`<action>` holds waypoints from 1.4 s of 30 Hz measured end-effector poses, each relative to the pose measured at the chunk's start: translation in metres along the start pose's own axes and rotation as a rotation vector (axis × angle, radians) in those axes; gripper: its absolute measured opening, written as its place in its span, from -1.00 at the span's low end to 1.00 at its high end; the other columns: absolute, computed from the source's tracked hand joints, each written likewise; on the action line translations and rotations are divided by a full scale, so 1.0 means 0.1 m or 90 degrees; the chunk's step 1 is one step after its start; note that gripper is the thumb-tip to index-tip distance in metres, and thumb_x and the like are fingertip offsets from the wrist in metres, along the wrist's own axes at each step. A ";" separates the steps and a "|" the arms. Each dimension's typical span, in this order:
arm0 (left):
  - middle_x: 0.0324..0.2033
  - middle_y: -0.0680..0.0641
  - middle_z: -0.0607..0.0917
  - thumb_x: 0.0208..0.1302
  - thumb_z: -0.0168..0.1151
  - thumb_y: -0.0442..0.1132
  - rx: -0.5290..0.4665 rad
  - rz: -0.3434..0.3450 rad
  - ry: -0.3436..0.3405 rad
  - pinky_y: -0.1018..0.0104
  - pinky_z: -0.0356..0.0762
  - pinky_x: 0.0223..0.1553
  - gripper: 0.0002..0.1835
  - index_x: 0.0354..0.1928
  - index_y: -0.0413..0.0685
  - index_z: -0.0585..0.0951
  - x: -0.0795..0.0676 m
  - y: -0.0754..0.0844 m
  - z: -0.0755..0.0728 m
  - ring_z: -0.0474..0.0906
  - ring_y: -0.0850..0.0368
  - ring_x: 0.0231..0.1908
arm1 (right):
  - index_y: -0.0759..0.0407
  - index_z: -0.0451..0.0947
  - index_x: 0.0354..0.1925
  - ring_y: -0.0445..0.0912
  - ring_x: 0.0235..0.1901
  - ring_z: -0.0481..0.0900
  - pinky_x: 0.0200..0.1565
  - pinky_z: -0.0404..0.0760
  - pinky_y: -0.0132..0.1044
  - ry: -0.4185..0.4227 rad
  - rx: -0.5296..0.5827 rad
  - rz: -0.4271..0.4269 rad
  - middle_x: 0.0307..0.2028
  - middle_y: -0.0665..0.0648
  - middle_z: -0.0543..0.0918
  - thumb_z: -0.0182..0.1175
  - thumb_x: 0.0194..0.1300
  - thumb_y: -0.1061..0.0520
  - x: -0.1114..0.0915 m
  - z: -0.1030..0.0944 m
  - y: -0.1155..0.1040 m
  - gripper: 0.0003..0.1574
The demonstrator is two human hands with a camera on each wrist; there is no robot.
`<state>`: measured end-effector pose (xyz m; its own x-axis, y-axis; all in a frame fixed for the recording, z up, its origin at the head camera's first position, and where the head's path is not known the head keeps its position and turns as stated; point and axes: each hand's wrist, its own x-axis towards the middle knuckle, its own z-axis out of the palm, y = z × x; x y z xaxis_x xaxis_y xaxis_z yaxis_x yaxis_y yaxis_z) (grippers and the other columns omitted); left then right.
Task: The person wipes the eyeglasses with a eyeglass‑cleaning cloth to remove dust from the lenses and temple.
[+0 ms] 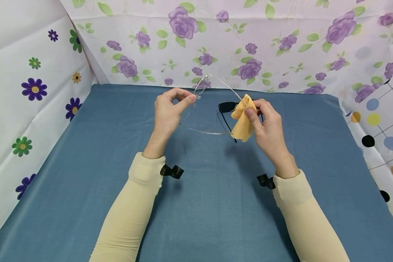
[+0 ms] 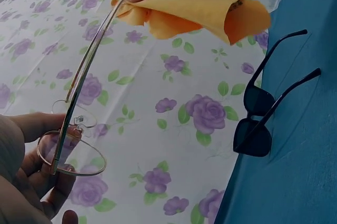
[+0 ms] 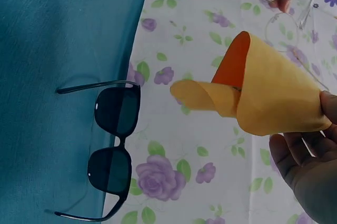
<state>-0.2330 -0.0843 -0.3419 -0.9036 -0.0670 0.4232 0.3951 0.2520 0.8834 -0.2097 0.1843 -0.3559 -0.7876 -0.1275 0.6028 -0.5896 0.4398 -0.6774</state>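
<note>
Thin gold wire-framed eyeglasses are held up above the table, temples unfolded and pointing to the right. My left hand grips them by the lens end, between thumb and fingers. In my right hand a yellow cloth is pinched, folded over near the temple tips. The left wrist view shows one temple end lying against the cloth. Black sunglasses rest on the table behind the right hand, their temples spread; the cloth and hand partly hide them in the head view.
A blue cloth covers the table. Behind it hangs a white sheet with purple roses. Flower-patterned fabric stands at the left, and dotted fabric at the right.
</note>
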 end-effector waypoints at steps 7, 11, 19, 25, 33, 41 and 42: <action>-0.43 0.05 0.68 0.39 0.44 -0.13 0.024 -0.026 -0.004 0.31 0.03 -0.56 -0.80 -0.17 -0.14 0.79 0.01 -0.02 -0.03 0.28 0.13 -0.61 | 0.41 0.60 -0.05 -0.10 -0.25 0.40 -0.21 0.36 -0.28 -0.018 -0.024 -0.007 -0.23 0.24 0.59 0.21 0.49 0.26 0.01 -0.02 0.01 -0.81; -0.44 0.04 0.67 0.39 0.43 -0.15 0.013 -0.025 0.007 0.31 0.03 -0.58 -0.81 -0.17 -0.15 0.79 0.01 -0.02 -0.03 0.24 0.13 -0.63 | 0.36 0.62 -0.05 -0.09 -0.26 0.37 -0.24 0.34 -0.22 -0.044 -0.044 0.006 -0.24 0.21 0.59 0.22 0.50 0.20 0.00 -0.02 0.02 -0.79; -0.45 0.10 0.65 0.39 0.43 -0.16 -0.007 -0.026 0.024 0.31 0.08 -0.56 -0.80 -0.18 -0.19 0.78 0.00 -0.02 -0.03 0.31 0.11 -0.56 | 0.31 0.63 0.01 -0.05 -0.23 0.42 -0.19 0.38 -0.20 -0.088 -0.071 0.029 -0.14 0.21 0.64 0.23 0.50 0.17 -0.01 0.00 0.05 -0.76; -0.45 0.11 0.64 0.38 0.44 -0.17 -0.008 -0.024 0.032 0.30 0.11 -0.52 -0.80 -0.19 -0.20 0.78 0.00 -0.02 -0.03 0.37 0.05 -0.49 | 0.32 0.60 0.01 -0.03 -0.25 0.40 -0.21 0.37 -0.13 -0.096 -0.083 0.034 -0.16 0.23 0.62 0.19 0.53 0.15 -0.02 0.00 0.07 -0.75; -0.44 0.11 0.62 0.38 0.44 -0.16 -0.003 -0.030 0.041 0.31 0.11 -0.53 -0.80 -0.18 -0.19 0.78 0.00 -0.02 -0.03 0.37 0.13 -0.50 | 0.35 0.60 -0.05 -0.04 -0.27 0.41 -0.24 0.35 -0.22 -0.068 -0.080 0.029 -0.24 0.23 0.60 0.22 0.52 0.18 -0.01 -0.01 0.06 -0.78; -0.43 0.07 0.66 0.38 0.45 -0.13 0.018 -0.027 0.051 0.30 0.13 -0.53 -0.81 -0.20 -0.13 0.79 -0.01 -0.04 -0.02 0.34 0.10 -0.56 | 0.38 0.62 -0.04 -0.08 -0.24 0.41 -0.26 0.36 -0.27 -0.032 -0.082 0.014 -0.23 0.24 0.60 0.22 0.50 0.20 0.02 -0.10 -0.01 -0.77; -0.43 0.07 0.66 0.38 0.45 -0.13 0.023 -0.029 0.054 0.29 0.15 -0.52 -0.81 -0.20 -0.11 0.79 -0.01 -0.03 -0.02 0.35 0.10 -0.56 | 0.38 0.62 -0.04 -0.09 -0.24 0.41 -0.25 0.36 -0.28 -0.026 -0.083 0.009 -0.23 0.25 0.60 0.22 0.50 0.20 0.03 -0.12 -0.03 -0.77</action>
<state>-0.2332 -0.0866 -0.3450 -0.9026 -0.1600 0.3996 0.3463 0.2813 0.8949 -0.2081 0.1932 -0.3476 -0.8040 -0.1560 0.5738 -0.5524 0.5531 -0.6236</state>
